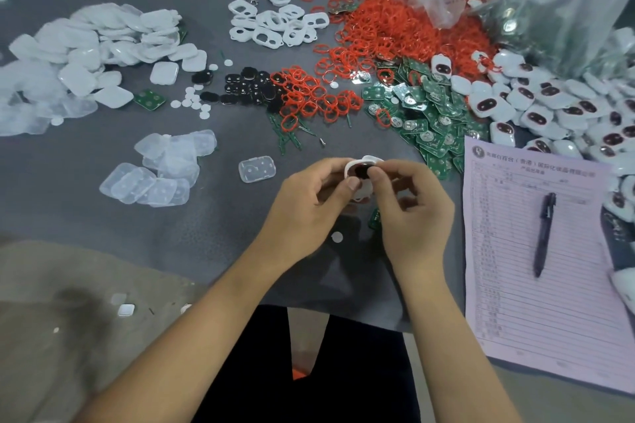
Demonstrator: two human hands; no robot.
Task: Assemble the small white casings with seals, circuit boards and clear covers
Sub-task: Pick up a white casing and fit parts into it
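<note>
Over the grey table mat (213, 216), the left hand (309, 206) and right hand (412, 213) both pinch one white casing (360, 172) with a dark insert, held just above the surface. Beyond the casing lie red seals (388, 31) and green circuit boards (429, 113); clear covers (154, 175) sit to its left, a pink form (543, 251) with a pen (544, 233) to its right.

Grey counter (220, 223); red seals (388, 27); green boards (429, 120); white casings (275, 22); clear covers (154, 175); black pads (247, 86); pink lined form (536, 285); dark pen (544, 233).
</note>
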